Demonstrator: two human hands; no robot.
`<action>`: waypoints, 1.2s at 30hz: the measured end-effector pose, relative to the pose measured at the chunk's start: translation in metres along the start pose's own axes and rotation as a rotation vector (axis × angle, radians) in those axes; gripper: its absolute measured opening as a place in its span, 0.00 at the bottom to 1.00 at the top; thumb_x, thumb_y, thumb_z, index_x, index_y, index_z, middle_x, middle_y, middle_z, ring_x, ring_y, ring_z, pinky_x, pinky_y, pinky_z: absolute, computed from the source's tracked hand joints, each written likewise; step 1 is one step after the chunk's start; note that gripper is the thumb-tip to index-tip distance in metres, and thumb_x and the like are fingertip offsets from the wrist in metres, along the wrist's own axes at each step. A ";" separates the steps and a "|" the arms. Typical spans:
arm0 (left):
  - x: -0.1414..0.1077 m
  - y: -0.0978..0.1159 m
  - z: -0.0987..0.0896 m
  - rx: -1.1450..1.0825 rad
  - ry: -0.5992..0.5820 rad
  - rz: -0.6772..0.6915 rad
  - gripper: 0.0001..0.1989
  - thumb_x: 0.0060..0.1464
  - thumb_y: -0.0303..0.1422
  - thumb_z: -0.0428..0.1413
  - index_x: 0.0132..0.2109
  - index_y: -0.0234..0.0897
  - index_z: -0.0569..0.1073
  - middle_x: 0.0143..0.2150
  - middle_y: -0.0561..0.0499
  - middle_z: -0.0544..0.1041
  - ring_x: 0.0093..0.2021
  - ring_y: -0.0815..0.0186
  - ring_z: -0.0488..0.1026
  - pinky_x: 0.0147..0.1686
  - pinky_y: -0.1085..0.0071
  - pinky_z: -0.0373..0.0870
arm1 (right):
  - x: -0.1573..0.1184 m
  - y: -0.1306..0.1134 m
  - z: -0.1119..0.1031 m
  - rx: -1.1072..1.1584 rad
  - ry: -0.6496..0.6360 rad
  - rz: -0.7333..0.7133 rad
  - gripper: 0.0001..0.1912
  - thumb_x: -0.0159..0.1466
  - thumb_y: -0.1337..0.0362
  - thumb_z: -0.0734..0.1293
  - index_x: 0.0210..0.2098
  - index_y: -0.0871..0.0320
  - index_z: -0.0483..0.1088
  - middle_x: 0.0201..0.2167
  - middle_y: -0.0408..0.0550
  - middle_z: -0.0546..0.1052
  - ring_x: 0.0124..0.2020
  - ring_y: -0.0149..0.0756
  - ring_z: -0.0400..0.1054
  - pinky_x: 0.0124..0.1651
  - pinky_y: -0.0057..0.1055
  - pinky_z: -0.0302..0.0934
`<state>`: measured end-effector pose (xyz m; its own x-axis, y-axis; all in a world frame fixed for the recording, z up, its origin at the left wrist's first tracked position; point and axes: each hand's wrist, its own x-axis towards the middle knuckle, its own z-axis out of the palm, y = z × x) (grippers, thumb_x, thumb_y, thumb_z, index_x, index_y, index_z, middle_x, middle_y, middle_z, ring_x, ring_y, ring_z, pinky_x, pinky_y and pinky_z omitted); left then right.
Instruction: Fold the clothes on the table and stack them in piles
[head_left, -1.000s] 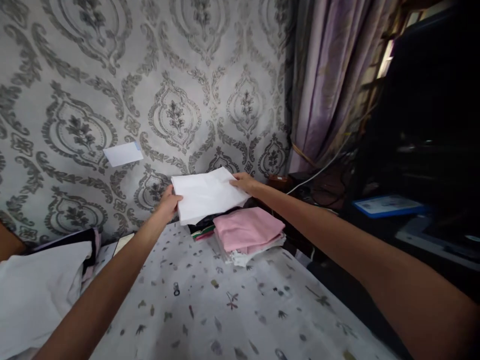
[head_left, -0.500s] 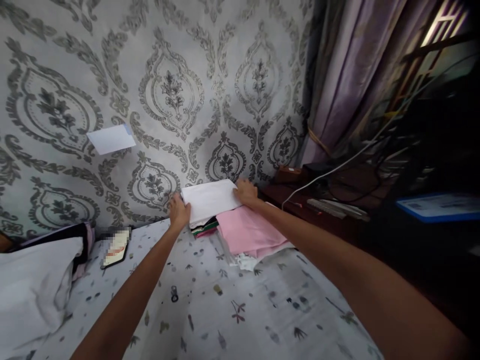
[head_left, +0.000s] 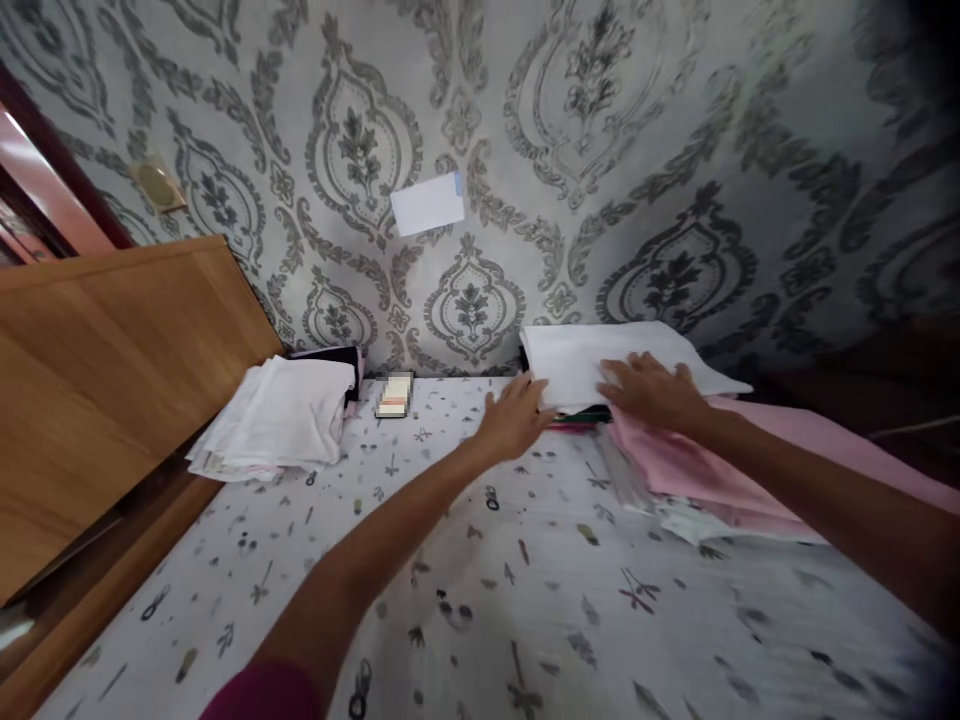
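While the white cloth (head_left: 574, 362) already lies folded on its pile (head_left: 589, 415), we have our left hand (head_left: 516, 415) at its edge and right hand (head_left: 651, 390) spread on top, grips wide, neither yet withdrawn.

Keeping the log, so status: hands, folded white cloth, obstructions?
Left hand open at folded white cloth's near-left corner; right hand spread on top. Cloth stacked on darker fabrics. Folded pink cloth alongside, not apparently blocking.
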<state>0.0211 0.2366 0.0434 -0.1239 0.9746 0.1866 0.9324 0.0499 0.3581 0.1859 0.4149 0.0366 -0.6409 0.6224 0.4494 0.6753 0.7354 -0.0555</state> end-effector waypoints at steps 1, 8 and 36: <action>-0.022 -0.016 -0.008 0.051 0.002 -0.016 0.26 0.67 0.42 0.41 0.68 0.43 0.52 0.74 0.42 0.50 0.73 0.56 0.46 0.65 0.42 0.52 | -0.010 -0.005 -0.005 -0.015 0.010 -0.054 0.21 0.70 0.61 0.58 0.56 0.64 0.71 0.60 0.74 0.67 0.62 0.61 0.61 0.58 0.61 0.52; -0.169 -0.158 -0.102 0.537 -0.028 -0.312 0.23 0.60 0.32 0.51 0.61 0.33 0.63 0.64 0.33 0.64 0.64 0.48 0.60 0.59 0.48 0.60 | -0.109 -0.074 -0.029 0.180 0.057 -0.357 0.19 0.68 0.61 0.56 0.49 0.58 0.74 0.61 0.60 0.69 0.62 0.54 0.63 0.60 0.53 0.61; -0.263 -0.246 -0.186 0.219 0.144 -0.141 0.10 0.62 0.33 0.44 0.42 0.40 0.69 0.36 0.48 0.76 0.40 0.58 0.73 0.39 0.66 0.65 | -0.076 -0.423 0.000 0.927 -0.392 -0.251 0.39 0.61 0.64 0.68 0.69 0.53 0.53 0.67 0.57 0.60 0.65 0.50 0.57 0.64 0.50 0.56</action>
<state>-0.2391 -0.0727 0.0761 -0.2896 0.9145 0.2826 0.9517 0.2437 0.1866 -0.0511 0.0566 0.0260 -0.9103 0.3442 0.2302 0.0663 0.6699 -0.7394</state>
